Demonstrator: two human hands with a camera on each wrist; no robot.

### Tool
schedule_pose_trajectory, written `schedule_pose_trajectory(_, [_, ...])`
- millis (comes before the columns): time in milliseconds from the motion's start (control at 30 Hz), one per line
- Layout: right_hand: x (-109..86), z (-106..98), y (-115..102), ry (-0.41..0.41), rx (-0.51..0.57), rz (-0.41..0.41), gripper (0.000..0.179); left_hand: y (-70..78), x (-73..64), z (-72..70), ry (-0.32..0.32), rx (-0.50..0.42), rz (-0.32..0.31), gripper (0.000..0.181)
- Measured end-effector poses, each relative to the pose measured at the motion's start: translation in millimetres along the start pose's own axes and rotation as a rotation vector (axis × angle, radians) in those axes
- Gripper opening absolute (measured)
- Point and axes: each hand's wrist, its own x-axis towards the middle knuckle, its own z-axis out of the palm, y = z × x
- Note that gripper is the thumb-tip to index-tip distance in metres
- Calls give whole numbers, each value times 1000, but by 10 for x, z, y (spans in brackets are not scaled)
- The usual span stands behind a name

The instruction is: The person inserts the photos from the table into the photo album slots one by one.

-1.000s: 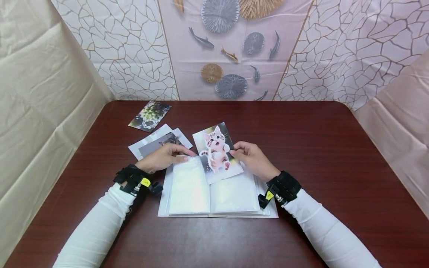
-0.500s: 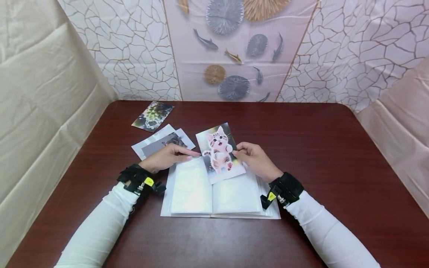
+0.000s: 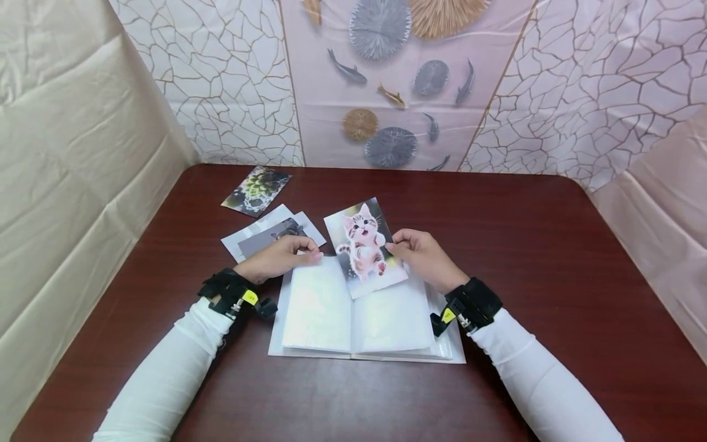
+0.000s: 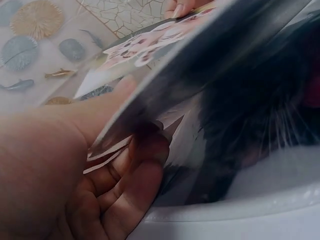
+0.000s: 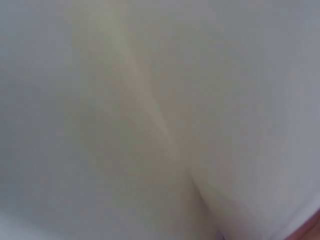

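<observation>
Two hands work above a spread album [image 3: 456, 345]. The left hand [image 3: 278, 256] pinches the upper edge of the left page [image 3: 317, 307], thumb above and bent fingers beneath, as the left wrist view shows. The right hand [image 3: 424, 258] holds the right edge of the kitten picture [image 3: 364, 248] between thumb and bent fingers. The kitten picture lies tilted between the two hands, its near end overlapping the pages, its far end beyond the album; contact with the pages cannot be judged. The album rests on the tabletop [image 3: 525, 233], mostly on the wearer's side of the hands. Just beyond the left hand, partly covered by it, lie overlapping grey-and-white prints [image 3: 258, 237]; farther out lies a plant picture [image 3: 256, 191].
</observation>
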Motion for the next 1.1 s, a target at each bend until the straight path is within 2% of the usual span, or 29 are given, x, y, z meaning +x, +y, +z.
schedule_pose_trajectory(200, [144,-33,-44,8,-7,-2,17,-29,8,-5,3,-24,-8,20])
schedule_pose_trajectory(367, [254,-80,-100,-6,-36,17,19,-37,11,-3,23,-104,-23,27])
schedule_pose_trajectory(600, [351,-213,-242,-14,-31,45,21,-36,27,-1,39,-154,-39,25])
schedule_pose_trajectory(833, [427,-293,-488,-37,6,30,17,-67,32,-44,37,-147,-26,16])
schedule_pose_trajectory(1100, [461,-165,-843,-74,18,-16,16,-83,16,-83,17,-163,1,13])
